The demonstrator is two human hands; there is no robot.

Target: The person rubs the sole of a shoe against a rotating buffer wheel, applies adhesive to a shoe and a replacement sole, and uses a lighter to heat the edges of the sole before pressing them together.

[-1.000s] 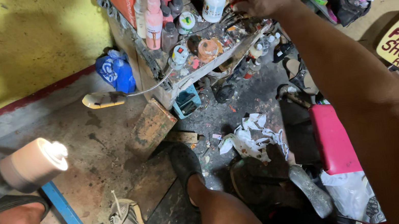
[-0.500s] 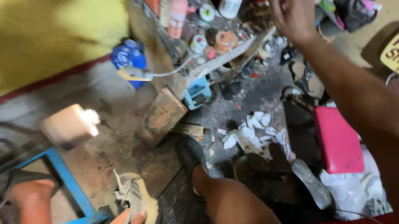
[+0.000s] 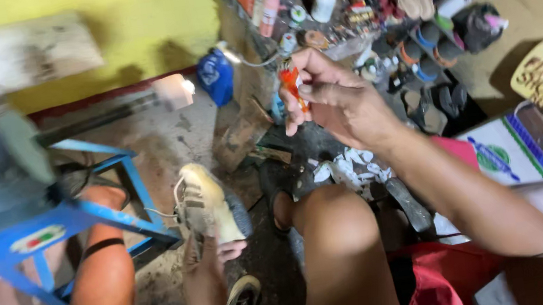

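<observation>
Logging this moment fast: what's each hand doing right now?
Left hand: closed on a pale shoe, held sole up.
Right hand: closed on a small orange tube.

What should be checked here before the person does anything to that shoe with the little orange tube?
1. Shoe held in left hand: ok, gripped from below, pale sole up.
2. Tube in right hand: ok, pinched in the fingers.
3. Tube cap off: cannot tell, too blurred.
4. Tube near the shoe: not ok, it is up by the cluttered shelf, apart from the shoe.
5. Sole clean: cannot tell.
</observation>
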